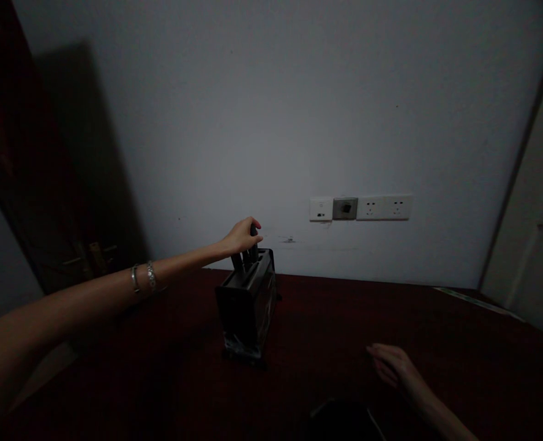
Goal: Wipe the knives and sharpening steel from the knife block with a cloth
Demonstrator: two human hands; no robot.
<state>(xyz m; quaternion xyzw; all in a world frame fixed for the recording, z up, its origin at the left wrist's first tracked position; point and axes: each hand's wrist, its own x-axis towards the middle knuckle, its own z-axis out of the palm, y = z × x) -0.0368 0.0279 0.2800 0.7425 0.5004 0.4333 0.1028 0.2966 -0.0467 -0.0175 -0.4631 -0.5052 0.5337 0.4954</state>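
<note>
Knife block (237,312) was liable to be tipped by slanted pulling, its far handle (253,231) clasped by the left hand (242,236), the right hand (393,361) loosely curled well apart.

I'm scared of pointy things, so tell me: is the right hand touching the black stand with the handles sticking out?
Apart. The head view shows dark red table between the right hand and the black stand.
</note>
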